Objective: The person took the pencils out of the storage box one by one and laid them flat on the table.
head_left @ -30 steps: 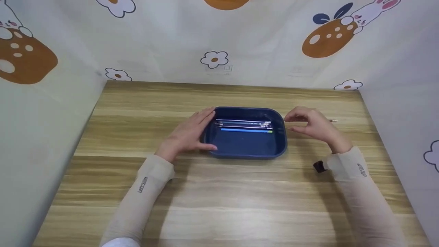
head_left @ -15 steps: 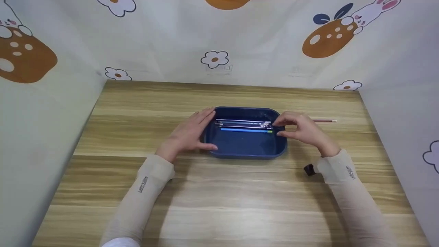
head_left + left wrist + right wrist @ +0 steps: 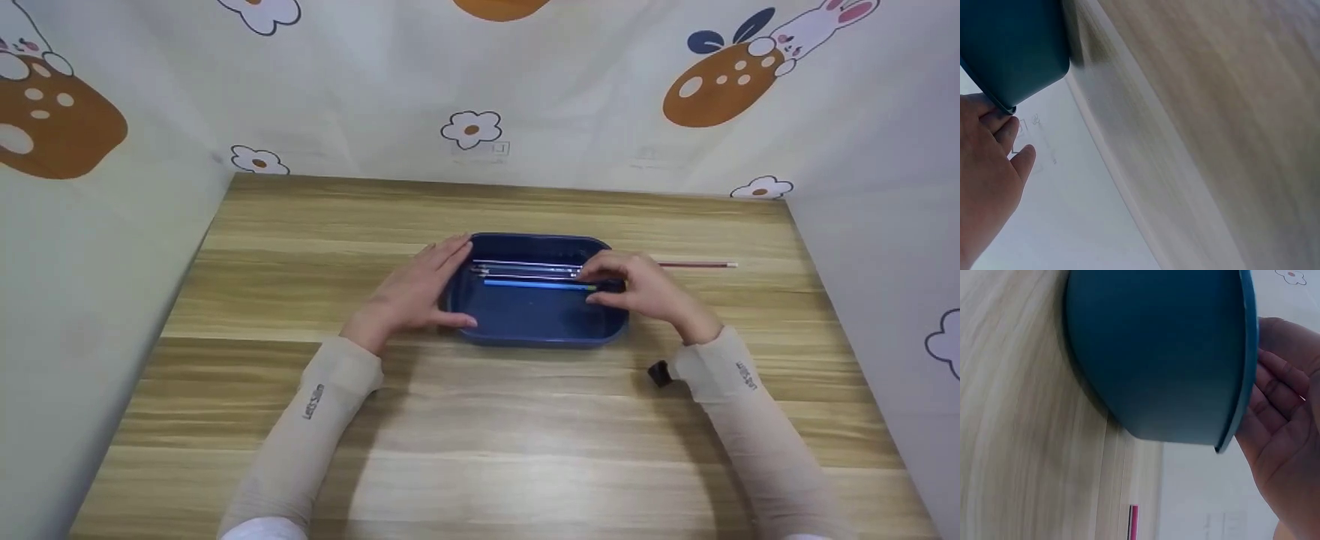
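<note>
A dark blue rectangular plastic tray [image 3: 529, 319] stands on the table. Several pencils [image 3: 529, 274] lie side by side inside it, a bright blue one [image 3: 525, 284] nearest the front. My left hand [image 3: 409, 292] rests on the tray's left rim, fingers straight at the back corner and thumb spread toward the front; the left wrist view shows fingertips at the rim [image 3: 1004, 107]. My right hand [image 3: 645, 289] reaches over the right rim, bent fingertips above the pencils' eraser ends, thumb apart from them. Outside the tray, a dark red pencil [image 3: 701, 264] lies to the right, partly hidden behind this hand.
The wood-grain table [image 3: 525, 442] is enclosed by pale printed curtains [image 3: 562, 97] at the back and both sides. A small black piece [image 3: 660, 373] sticks out from the right sleeve's cuff.
My right hand has moved left, from beside the tray at the red pencil to over the pencils inside. More of the red pencil now shows. My left hand and the tray have stayed put.
</note>
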A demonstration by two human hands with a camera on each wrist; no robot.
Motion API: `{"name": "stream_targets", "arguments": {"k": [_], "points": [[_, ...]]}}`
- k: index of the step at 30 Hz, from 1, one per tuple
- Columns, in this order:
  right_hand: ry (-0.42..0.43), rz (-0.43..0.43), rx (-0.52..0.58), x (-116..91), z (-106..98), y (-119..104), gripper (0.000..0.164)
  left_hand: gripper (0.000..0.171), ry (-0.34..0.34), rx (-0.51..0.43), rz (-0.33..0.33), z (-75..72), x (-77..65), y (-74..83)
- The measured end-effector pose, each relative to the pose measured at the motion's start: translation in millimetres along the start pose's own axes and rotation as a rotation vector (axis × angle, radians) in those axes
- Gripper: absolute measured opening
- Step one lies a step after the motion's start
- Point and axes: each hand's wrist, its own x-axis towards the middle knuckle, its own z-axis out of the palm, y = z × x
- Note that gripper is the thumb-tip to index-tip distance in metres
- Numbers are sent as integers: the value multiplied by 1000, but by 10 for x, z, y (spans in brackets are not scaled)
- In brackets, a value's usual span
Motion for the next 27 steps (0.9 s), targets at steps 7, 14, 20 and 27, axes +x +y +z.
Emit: {"name": "stream_targets", "arguments": {"k": [7,14,20,27], "points": [[-13,-20,-2,93,106,-117,30,119,-2,6,0,-4,4,-2],[-26,-37,9,152,184,-111,32,119,-15,-5,-13,-2,7,6],[-43,-73,33,195,227,-9,35,118,-18,-4,-19,-10,9,22],[-55,-99,-52,248,264,6,35,119,-13,5,-17,-9,-2,19]]}}
